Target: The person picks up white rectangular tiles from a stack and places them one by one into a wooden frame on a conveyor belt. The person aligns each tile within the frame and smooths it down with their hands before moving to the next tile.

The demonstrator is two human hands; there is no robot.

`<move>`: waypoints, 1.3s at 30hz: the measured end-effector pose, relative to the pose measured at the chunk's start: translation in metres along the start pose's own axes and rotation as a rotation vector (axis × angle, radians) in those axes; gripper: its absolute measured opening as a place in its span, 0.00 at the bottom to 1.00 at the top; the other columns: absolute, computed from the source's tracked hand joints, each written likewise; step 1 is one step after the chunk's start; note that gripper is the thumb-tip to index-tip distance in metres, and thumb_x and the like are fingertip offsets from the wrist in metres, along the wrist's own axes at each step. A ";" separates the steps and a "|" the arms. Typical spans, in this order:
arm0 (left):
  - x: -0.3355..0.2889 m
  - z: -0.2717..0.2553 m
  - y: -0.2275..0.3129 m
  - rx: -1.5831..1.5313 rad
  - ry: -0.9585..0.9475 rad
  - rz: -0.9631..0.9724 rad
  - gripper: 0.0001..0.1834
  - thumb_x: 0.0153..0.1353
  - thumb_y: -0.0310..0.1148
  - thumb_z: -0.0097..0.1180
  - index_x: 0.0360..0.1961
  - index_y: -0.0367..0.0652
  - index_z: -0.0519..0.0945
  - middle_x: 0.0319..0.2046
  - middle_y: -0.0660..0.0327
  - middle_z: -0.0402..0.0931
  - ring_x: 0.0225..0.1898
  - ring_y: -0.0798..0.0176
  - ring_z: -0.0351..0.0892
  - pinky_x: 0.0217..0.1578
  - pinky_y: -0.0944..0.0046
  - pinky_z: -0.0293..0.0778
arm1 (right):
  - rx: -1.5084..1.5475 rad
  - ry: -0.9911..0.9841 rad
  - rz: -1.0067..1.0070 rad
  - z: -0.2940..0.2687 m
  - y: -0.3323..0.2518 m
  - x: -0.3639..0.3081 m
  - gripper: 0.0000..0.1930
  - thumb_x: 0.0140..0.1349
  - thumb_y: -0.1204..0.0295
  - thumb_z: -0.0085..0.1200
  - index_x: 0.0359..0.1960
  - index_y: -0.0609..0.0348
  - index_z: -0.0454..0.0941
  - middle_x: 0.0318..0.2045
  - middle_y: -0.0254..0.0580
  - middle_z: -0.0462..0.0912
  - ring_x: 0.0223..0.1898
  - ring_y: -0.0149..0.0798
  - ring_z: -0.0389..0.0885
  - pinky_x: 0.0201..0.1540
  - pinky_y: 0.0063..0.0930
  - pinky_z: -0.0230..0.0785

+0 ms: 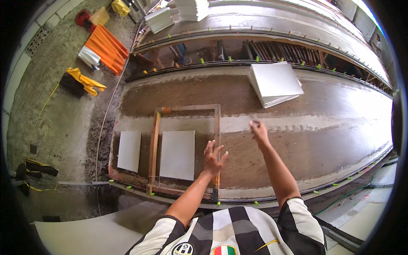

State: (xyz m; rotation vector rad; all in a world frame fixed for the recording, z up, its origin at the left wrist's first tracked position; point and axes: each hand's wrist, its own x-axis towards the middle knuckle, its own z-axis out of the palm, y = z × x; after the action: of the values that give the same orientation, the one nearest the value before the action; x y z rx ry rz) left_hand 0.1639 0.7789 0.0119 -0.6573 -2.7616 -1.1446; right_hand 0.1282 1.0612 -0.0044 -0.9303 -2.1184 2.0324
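My left hand (pixel 214 156) hovers with fingers spread over the right rail of a wooden frame (pixel 154 140) that lies on a bed of wet brown mortar. Inside the frame rests a white tile (pixel 177 154), just left of that hand. Another white tile (pixel 128 151) lies outside the frame to the left. My right hand (pixel 259 131) reaches forward over the mortar with fingers curled, holding nothing that I can make out. A stack of white tiles (pixel 275 83) sits beyond it, to the upper right.
The mortar bed (pixel 323 140) runs right, edged by dark rails with small green clips (pixel 316 192). More white tile stacks (pixel 192 9) stand at the back. Orange sheets (pixel 106 47) and yellow and black tools (pixel 83 81) lie on the concrete floor to the left.
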 end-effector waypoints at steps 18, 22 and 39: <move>-0.055 -0.219 -0.228 0.381 -0.009 -0.600 0.33 0.67 0.52 0.57 0.63 0.38 0.70 0.54 0.41 0.77 0.54 0.37 0.78 0.52 0.43 0.76 | -0.821 -0.263 0.010 0.143 0.001 -0.197 0.48 0.64 0.56 0.61 0.75 0.63 0.43 0.53 0.70 0.79 0.54 0.68 0.79 0.56 0.51 0.72; -0.053 -0.219 -0.236 0.295 -0.033 -0.615 0.33 0.67 0.49 0.58 0.62 0.32 0.71 0.55 0.38 0.77 0.57 0.36 0.77 0.56 0.44 0.73 | -0.793 -0.246 -0.014 0.143 -0.001 -0.200 0.47 0.63 0.63 0.61 0.75 0.65 0.42 0.50 0.70 0.80 0.52 0.69 0.79 0.55 0.51 0.72; -0.042 -0.239 -0.212 0.145 0.217 -0.388 0.30 0.66 0.46 0.60 0.56 0.27 0.77 0.47 0.38 0.81 0.50 0.35 0.80 0.53 0.45 0.75 | -0.816 -0.110 -0.171 0.127 -0.030 -0.210 0.44 0.59 0.69 0.58 0.74 0.66 0.48 0.38 0.68 0.83 0.43 0.66 0.83 0.47 0.52 0.75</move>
State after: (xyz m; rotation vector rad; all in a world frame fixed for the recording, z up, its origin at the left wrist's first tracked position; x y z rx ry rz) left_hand 0.0928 0.4654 0.0347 0.0237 -2.8138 -0.9857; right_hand 0.2321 0.8542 0.0817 -0.6450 -3.0194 1.1325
